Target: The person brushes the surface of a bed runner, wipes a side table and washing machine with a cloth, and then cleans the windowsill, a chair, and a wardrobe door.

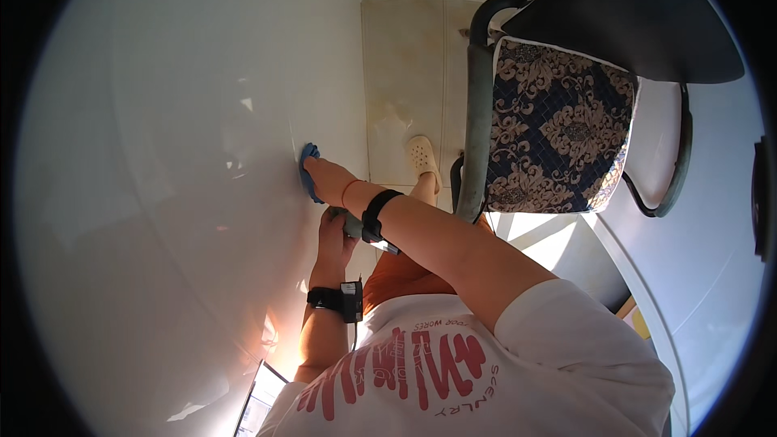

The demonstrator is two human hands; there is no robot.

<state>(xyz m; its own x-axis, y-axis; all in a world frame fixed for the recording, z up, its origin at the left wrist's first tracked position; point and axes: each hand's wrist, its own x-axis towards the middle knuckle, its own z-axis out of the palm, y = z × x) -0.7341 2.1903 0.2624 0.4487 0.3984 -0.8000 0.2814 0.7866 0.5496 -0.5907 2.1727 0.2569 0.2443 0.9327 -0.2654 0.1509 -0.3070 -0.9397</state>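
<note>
White, red-printed T-shirt (518, 388) nearest, both hands beyond

Left hand (332, 236) grips a greyish oblong object (353, 226); whether it is a container, or holds anything, cannot be told. Just ahead, the right hand (329, 180) holds a blue cloth-like pad (307, 168) against the glossy white wall (202, 154); uneven pressure could make it slip.

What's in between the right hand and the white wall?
A blue cloth lies between the right hand and the white wall, as the head view shows.
</note>
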